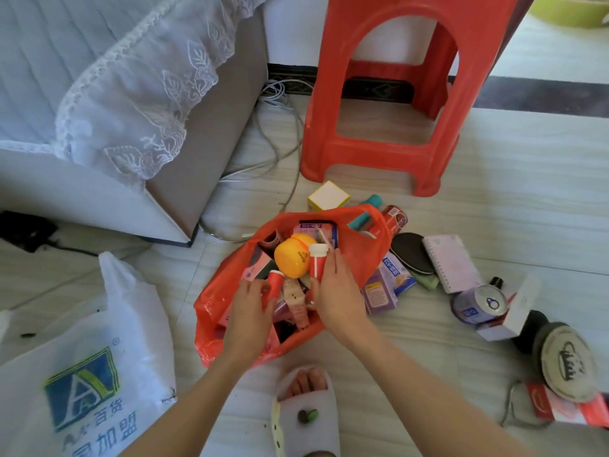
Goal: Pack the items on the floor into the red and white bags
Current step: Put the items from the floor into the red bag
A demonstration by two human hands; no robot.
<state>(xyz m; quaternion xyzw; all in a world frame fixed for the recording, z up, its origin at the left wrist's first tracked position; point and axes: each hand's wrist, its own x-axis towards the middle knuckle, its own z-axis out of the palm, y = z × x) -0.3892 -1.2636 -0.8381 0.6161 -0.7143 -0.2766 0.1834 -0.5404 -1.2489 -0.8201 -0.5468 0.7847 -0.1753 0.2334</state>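
Over the crinkly red plastic bag (362, 255): right hand (333, 285) grips a rigid white-capped red tube (317, 262); left hand (252, 301) pinches a smaller one (274, 282). Light, smooth; hold mid-barrel.

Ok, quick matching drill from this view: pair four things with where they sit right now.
Things:
1. yellow jar
2. spiral notebook
3. white bag
4. red stool

Places:
A. on the floor right of the red bag
B. standing behind the red bag
C. inside the red bag
D. lying left of the red bag

Pairs: 1-C, 2-A, 3-D, 4-B
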